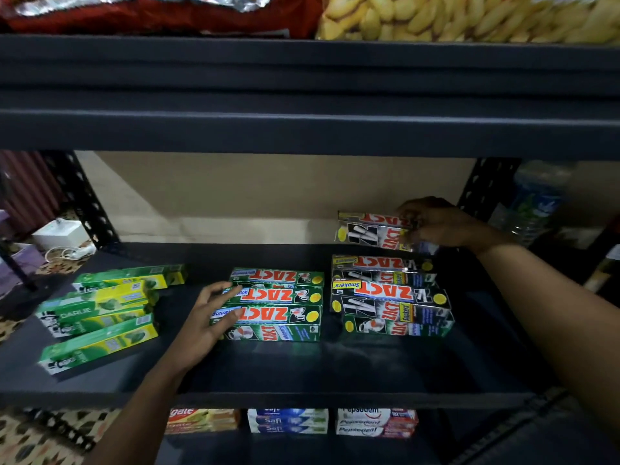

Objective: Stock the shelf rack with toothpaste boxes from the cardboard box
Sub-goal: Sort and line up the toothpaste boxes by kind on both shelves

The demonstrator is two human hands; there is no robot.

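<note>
Toothpaste box (pixel 372 229) pinched by right fingers (pixel 407 214)

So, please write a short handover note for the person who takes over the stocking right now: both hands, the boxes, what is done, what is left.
Left hand: open, fingers resting on the end of the green Zact boxes at mid shelf.
Right hand: holds a black Zact box in the air, above the black Zact stack.
Done: the Darlie boxes lie at the left, loosely fanned; green and black Zact groups are placed on the shelf.
Left: set down the held box, probably straighten the Darlie row. The cardboard box is out of view.
</note>
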